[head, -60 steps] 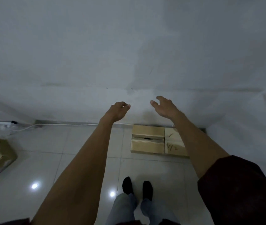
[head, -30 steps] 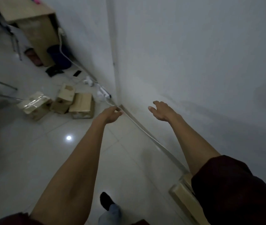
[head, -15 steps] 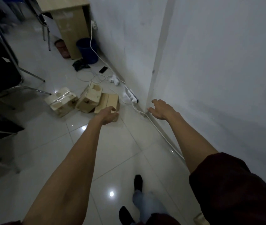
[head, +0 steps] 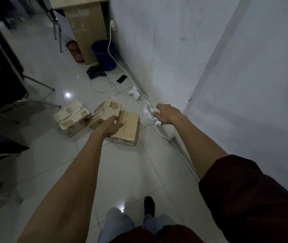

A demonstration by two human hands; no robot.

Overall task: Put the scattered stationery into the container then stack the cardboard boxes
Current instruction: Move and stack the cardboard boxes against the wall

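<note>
Stacking not begun: nearest box, middle box and leftmost box lie on the floor just left of the power strip. Left hand is over the nearest box and right hand over the power strip, both loose-fingered and empty. Advise gripping its opposite long sides and lifting level. Its long axis, along the taped seam, runs beside the power strip, away from the person.

The shiny tiled floor has three cardboard boxes close together: the left box, the tilted middle box, and the right box lying flat. Behind them, white cords curl near the wall. Farther back are a black phone, a dark cloth and a blue bin beside a desk.
</note>
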